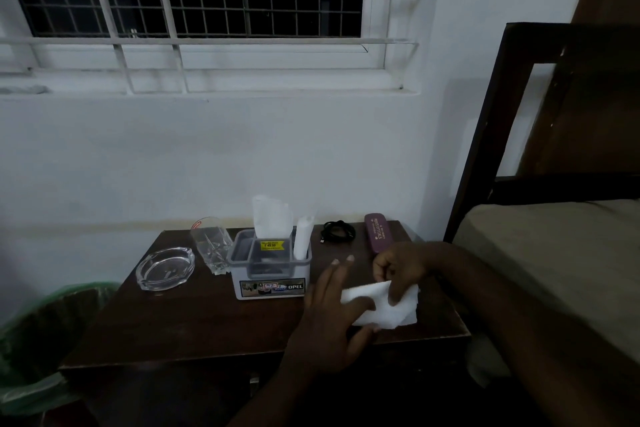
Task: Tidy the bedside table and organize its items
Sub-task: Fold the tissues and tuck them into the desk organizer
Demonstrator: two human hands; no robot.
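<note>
I had both hands over the right front part of the bench (194, 333), working a white tissue (386, 308) that lay flat there, close to the right edge. My left hand (332, 319) pressed on the tissue's left end with its fingers (341, 274) spread and mostly straight, not closed around anything. My right hand (403, 267) came in from the right edge, its fingers curled and pinching the tissue's upper edge, the thumb pressed down on the paper.

Near the middle of the bench stood a grey-and-white organizer box (270, 270) with a yellow price sticker and a printed label on its front. A loose tissue (270, 218) stood upright in its back compartment, and a rolled tissue (303, 236) stood in the right-hand compartment. Just left of the box stood a clear drinking glass (211, 243), and left of that, toward the left edge, a clear glass ashtray (165, 268).

Along the back edge, right of the box, lay a coiled black cable (338, 231), and beside it, at the back right corner, a maroon spectacle case (377, 232), lying flat and angled.

Off the bench's left edge sat a bin with a green liner (52, 322). Past the right edge was a bed (554, 253) with a dark wooden frame.
</note>
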